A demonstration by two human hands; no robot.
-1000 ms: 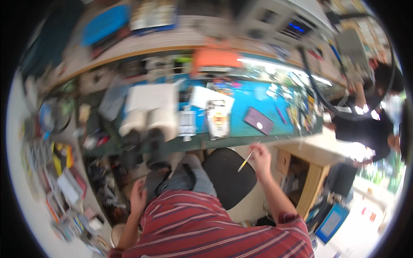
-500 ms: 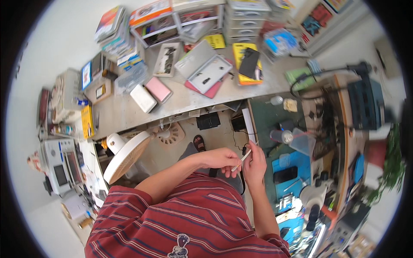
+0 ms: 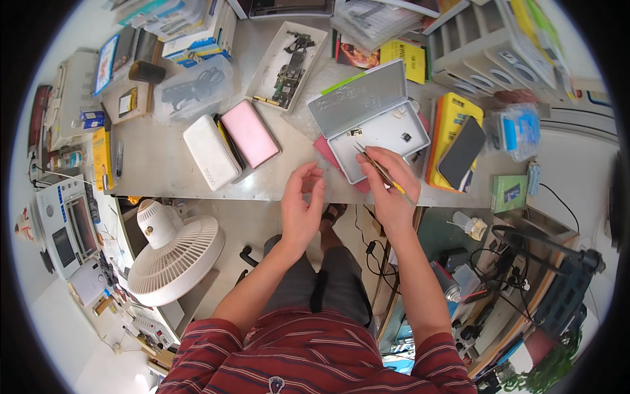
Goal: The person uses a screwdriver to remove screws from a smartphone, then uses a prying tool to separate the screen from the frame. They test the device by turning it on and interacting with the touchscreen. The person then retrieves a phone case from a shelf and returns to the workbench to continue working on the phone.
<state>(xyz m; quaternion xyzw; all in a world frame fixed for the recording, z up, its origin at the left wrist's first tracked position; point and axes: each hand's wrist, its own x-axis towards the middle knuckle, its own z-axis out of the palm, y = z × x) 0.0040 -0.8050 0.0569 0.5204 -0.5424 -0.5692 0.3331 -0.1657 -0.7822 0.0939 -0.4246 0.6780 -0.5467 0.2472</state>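
While right hand [image 3: 392, 190] fingers pinch tweezers [image 3: 382, 173] over open grey tin [image 3: 380, 131], left hand [image 3: 300, 209] open, empty, yellow box [image 3: 450, 128] beside.

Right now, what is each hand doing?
Left hand: open, fingers loosely curled, holding nothing, over the table edge.
Right hand: closed on thin yellow-handled tweezers, tips over the open grey metal tin.
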